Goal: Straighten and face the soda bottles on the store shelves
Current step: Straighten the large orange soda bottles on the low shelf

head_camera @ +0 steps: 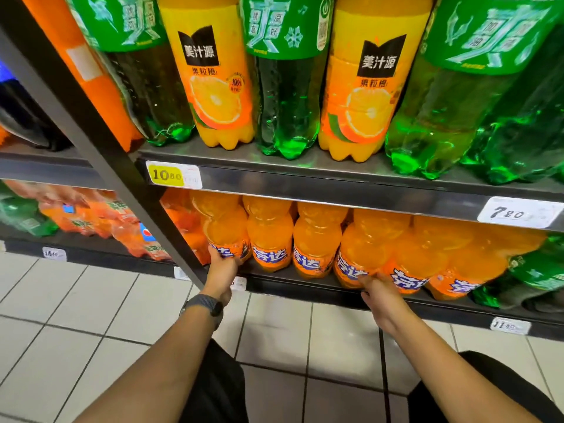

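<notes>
A row of orange soda bottles with blue-and-white labels stands on the bottom shelf [305,288]. My left hand [221,270], with a dark watch on the wrist, grips the leftmost orange bottle [225,230] near its base. My right hand [381,296] reaches to another orange bottle [360,254] further right, with fingers at its label near the base; how firmly it holds is unclear. Two more orange bottles [270,236] stand between the two hands, their labels facing out.
The upper shelf [305,178] carries big green soda bottles [287,87] alternating with yellow orange-juice bottles [213,71]. Price tags [174,174] hang on the shelf edges. A dark upright post [91,123] divides the bays. Green bottles [537,270] lie at the lower right. White tiled floor [91,315] below.
</notes>
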The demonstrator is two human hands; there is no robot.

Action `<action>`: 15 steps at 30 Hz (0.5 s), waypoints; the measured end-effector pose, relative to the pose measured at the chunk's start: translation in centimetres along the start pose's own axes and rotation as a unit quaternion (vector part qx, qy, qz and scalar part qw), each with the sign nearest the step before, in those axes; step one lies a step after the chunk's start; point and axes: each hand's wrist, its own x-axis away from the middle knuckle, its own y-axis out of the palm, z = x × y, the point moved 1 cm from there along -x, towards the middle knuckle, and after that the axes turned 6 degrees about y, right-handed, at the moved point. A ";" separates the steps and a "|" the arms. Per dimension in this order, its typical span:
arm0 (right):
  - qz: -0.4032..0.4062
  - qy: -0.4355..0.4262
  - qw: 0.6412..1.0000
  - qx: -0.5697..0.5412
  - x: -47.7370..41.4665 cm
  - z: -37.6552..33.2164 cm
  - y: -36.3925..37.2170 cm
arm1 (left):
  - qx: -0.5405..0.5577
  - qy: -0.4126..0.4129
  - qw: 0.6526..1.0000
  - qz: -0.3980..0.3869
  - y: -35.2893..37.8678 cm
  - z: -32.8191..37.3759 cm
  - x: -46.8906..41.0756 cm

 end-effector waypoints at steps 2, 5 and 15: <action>-0.006 -0.007 1.000 -0.012 -0.2 0.1 -0.2 | 0.004 0.002 1.000 -0.001 0.2 -0.5 -0.3; -0.018 -0.023 0.999 -0.022 -0.6 0.1 -0.5 | 0.009 0.001 1.000 -0.008 0.2 -1.7 -0.5; -0.036 -0.019 0.999 -0.016 -1.8 -0.3 -0.8 | 0.040 0.010 0.999 0.020 0.5 -1.8 -0.1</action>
